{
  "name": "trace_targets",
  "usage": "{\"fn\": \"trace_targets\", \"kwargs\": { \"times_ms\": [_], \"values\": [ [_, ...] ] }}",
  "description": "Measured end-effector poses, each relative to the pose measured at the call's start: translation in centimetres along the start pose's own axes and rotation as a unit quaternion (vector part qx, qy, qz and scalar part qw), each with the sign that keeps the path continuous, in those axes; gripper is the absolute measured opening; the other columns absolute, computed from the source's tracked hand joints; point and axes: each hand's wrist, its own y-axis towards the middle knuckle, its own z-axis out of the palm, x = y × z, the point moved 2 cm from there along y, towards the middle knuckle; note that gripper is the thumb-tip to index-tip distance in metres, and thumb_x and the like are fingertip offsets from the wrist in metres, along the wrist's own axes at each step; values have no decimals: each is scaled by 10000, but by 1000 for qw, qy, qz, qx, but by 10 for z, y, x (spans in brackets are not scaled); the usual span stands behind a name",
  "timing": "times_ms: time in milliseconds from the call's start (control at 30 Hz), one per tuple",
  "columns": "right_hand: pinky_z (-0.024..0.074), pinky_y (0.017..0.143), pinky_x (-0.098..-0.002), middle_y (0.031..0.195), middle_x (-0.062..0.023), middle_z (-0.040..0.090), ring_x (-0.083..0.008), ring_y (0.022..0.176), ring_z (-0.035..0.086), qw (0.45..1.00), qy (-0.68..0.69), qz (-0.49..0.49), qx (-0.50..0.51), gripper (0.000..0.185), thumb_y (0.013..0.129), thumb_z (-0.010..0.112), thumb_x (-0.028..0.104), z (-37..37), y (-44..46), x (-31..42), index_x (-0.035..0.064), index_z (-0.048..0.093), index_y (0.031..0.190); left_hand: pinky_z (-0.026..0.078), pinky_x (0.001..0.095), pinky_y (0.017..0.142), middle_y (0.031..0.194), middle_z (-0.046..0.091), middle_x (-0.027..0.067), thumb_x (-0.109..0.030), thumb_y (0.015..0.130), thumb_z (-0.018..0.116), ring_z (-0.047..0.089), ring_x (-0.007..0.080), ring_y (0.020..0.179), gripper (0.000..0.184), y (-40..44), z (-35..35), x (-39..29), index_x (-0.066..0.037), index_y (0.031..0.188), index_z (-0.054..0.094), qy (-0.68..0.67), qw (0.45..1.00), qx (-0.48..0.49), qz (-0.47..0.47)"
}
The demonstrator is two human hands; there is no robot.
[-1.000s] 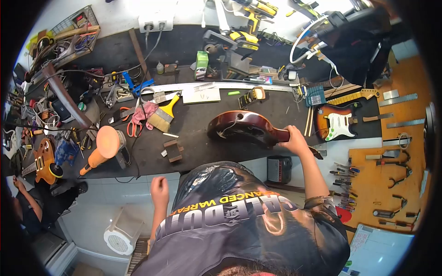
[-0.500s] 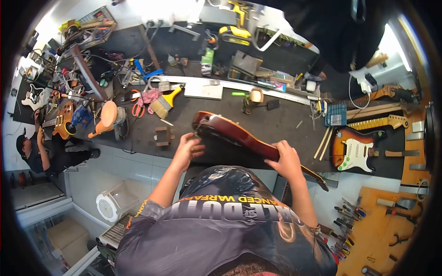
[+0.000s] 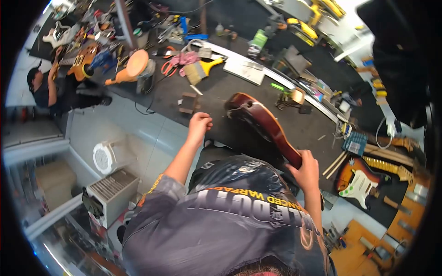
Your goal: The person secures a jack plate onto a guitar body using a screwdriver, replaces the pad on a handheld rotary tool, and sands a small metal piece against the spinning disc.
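A dark red electric guitar (image 3: 267,120) is tilted on its edge at the front of the dark workbench (image 3: 161,99), its body end toward the bench middle. My right hand (image 3: 305,171) grips it near where the neck meets the body. To the left of the guitar and apart from it, my left hand (image 3: 200,125) is closed with its fingers curled together; anything in them is hidden or too small to tell. Just beyond that hand lies a small brown block (image 3: 189,103). The guitar's neck is mostly hidden behind my right hand and arm.
A yellow-handled brush (image 3: 198,71), red-handled scissors (image 3: 169,67) and an orange round-topped object (image 3: 137,63) are on the bench. A white plate (image 3: 244,70) lies further back. At the right is a sunburst guitar (image 3: 361,181). Another person (image 3: 51,87) holds a guitar at far left.
My left hand has moved away from the guitar's body, and its spread fingers have closed. My right hand keeps its grip on the guitar. The view has turned and shifted.
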Motion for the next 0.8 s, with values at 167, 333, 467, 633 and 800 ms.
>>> {"fn": "trace_targets", "kwargs": {
  "times_ms": [167,333,467,633,800],
  "values": [
    [506,1084,-510,1373,-142,695,-391,1310,666,999,-30,-8,24,699,786,975,185,-5,3,25,86,673,1409,675,451,936,1229,763,187,-263,1172,614,792,292,1065,282,-45,54,-35,-55,1363,624,-100,970,213,-63],
    [506,1132,-515,1422,-159,676,-424,1348,644,998,0,36,41,749,796,936,80,2,2,34,84,652,1489,657,514,1010,1249,759,210,-259,1182,566,788,336,1115,320,-60,57,-58,-57,1430,590,-341,883,287,-150],
    [523,1140,-511,1401,-186,667,-452,1328,643,998,25,42,27,729,794,904,3,5,-3,39,59,654,1476,651,510,1011,1244,755,194,-214,1159,587,782,320,1096,335,-65,48,-67,-41,1446,591,-264,927,241,-118],
    [484,1175,-519,1416,-167,659,-415,1356,617,997,52,63,18,789,782,906,19,12,-12,43,74,645,1524,635,466,973,1238,749,159,-176,1139,621,769,291,1071,360,-71,23,-93,-50,1474,595,-289,923,241,-78],
    [488,1169,-505,1393,-162,655,-407,1336,614,996,53,68,1,806,765,893,-10,16,-21,48,77,647,1527,543,365,821,1129,657,76,-106,1129,650,677,200,923,290,-77,12,-126,-70,1408,579,-263,942,210,6]
  ]
}}
